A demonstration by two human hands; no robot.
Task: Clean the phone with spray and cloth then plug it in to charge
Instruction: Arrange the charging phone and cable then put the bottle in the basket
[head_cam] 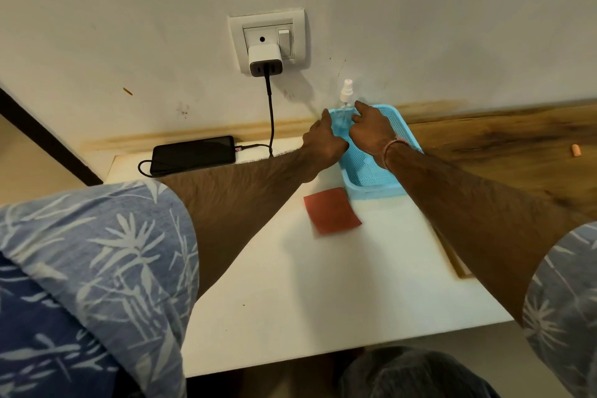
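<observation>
Both arms reach forward to the far side of the surface (323,284).

- Spray bottle (346,97): stands upright in the far left corner of the blue basket (374,192), close to the wall, with its white nozzle on top. Its long axis is vertical.
- Left grip (323,139): against the bottle's left side, fingers pointing up along it.
- Right grip (371,129): against the bottle's right side, one finger raised by the neck and the wrist over the basket.
- The bottle sits between the two grips. I cannot tell whether either grip is closed round it or only touching it.
- Basket: the bottle is the only thing I can make out in it. The right forearm hides part of the mesh floor.
- Red cloth (332,211): lies flat on the surface just beside the basket's near left corner, between the two forearms. No hand is on it.
- Phone (193,155): lies face up, well to the left of both grips, with its long axis running left to right along the wall. The left grip is the nearer one.
- Cable (270,113): drops from the charger (265,60) in the wall socket, and its plug meets the phone's right end. It looks seated, though the picture is too small to be sure.

Judgement: the next move turns on the bottle. It would lift straight up out of the corner, or the grips would let go of it. The frame does not show which.
</observation>
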